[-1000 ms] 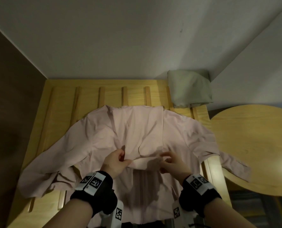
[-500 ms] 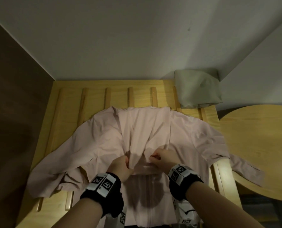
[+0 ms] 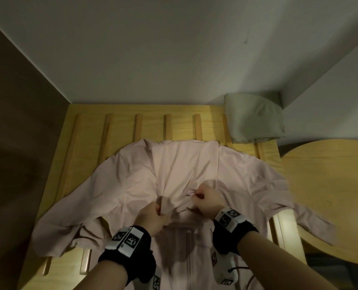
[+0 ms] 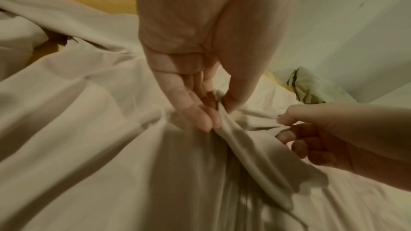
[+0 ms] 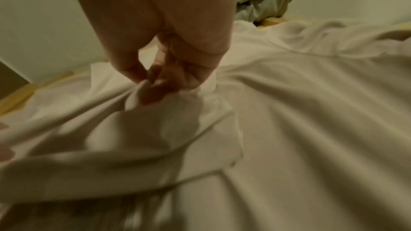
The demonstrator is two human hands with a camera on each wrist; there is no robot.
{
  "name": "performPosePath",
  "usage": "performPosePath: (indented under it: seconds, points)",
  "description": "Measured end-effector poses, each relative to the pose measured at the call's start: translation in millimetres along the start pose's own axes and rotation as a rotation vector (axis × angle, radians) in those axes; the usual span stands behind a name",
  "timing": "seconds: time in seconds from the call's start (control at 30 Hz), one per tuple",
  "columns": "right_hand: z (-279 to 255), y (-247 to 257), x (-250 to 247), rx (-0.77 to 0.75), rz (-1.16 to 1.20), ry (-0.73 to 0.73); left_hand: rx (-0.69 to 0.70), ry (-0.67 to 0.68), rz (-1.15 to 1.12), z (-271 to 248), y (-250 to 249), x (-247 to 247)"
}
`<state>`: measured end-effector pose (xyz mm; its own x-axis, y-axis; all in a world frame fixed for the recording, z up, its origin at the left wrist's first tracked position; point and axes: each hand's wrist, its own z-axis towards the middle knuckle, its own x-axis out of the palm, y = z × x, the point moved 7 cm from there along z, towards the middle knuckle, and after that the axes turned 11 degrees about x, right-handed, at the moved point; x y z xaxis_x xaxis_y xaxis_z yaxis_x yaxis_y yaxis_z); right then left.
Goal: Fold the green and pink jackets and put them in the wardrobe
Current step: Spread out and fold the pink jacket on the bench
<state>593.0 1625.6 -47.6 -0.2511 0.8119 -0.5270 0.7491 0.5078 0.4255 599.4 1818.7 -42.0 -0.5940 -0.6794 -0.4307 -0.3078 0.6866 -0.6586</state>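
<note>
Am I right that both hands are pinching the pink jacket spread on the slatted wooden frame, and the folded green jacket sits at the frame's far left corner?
Not quite. The green jacket sits at the far right corner of the slatted wooden frame, as the head view shows. The rest holds: the left hand and right hand both pinch the pink jacket spread on it.

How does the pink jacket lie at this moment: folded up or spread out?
Mostly spread out. The pink jacket lies across the slatted wooden frame, sleeves out to both sides; the left hand and right hand pinch its middle.
</note>
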Motion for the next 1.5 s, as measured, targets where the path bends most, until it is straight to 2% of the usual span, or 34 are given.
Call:
performPosePath:
  seconds: [0.07,0.17,0.27,0.33,0.4,0.43,0.5,0.53,0.57,0.63,0.73,0.77,0.83,0.9,0.97,1.07,1.2,1.27,1.4,1.5]
  points:
    - [-4.8,13.0,-18.0,-0.089,0.133,-0.03,0.079,-0.023,-0.075,4.6,-16.9,-5.6]
    - [-21.1,35.5,-53.8,-0.278,0.35,-0.145,0.285,-0.151,-0.189,7.6,-53.7,-23.3]
    - [-41.6,31.4,-72.2,-0.362,0.588,-0.126,0.479,-0.25,-0.235,-4.0,-79.9,-39.0]
    - [-54.6,16.1,-66.9,-0.381,0.571,-0.088,0.536,-0.217,-0.221,-15.1,-82.6,-35.6]
    - [-63.0,-3.5,-48.7,-0.358,0.432,-0.019,0.524,-0.095,-0.171,-19.6,-70.8,-21.0]
    - [-63.9,-17.0,-37.3,-0.299,0.36,0.035,0.491,0.015,-0.117,-20.0,-59.6,-9.1]
    - [-60.5,-48.6,-13.0,-0.147,0.227,0.167,0.391,0.267,0.056,-23.5,-32.2,17.7]
    - [-58.3,-64.4,-1.9,-0.093,0.105,0.213,0.32,0.347,0.133,-25.7,-15.6,27.8]
    - [-56.2,-78.7,6.1,-0.045,-0.031,0.231,0.239,0.361,0.169,-26.2,-0.5,32.7]
    - [-52.7,-91.7,9.3,0.027,-0.078,0.22,0.1,0.243,0.139,-21.5,17.7,30.2]
    - [-41.6,-95.0,-0.1,0.149,0.163,0.089,-0.052,-0.008,-0.09,-12.6,23.2,16.3]
    - [-38.5,-93.4,-4.2,0.178,0.224,0.045,-0.11,-0.018,-0.216,-10.1,23.8,17.4]
    - [-33.0,-87.9,-4.3,0.204,0.223,0.049,-0.183,0.072,-0.333,-6.3,23.3,25.9]
    - [-30.1,-79.5,1.5,0.186,0.155,0.11,-0.152,0.135,-0.294,-1.9,20.1,30.9]
    - [-27.9,-70.9,7.3,0.152,0.125,0.158,-0.066,0.131,-0.206,5.1,15.3,31.4]
    - [-23.1,-53.9,1.4,0.071,0.095,0.114,0.005,0.14,-0.122,10.4,4.3,33.8]
    - [-18.5,-31.8,-10.2,-0.004,0.235,0.083,0.021,0.11,-0.004,16.9,-10.1,25.6]
    - [-16.9,-22.7,-13.9,-0.026,0.271,0.103,0.075,0.05,-0.1,19.8,-23.0,15.8]
    - [-14.8,-9.0,-21.5,-0.128,0.412,0.159,0.162,-0.112,-0.445,19.0,-43.8,-12.7]
    - [-13.2,-19.5,-22.5,-0.059,0.493,0.159,0.129,-0.12,-0.443,17.6,-34.9,-19.9]
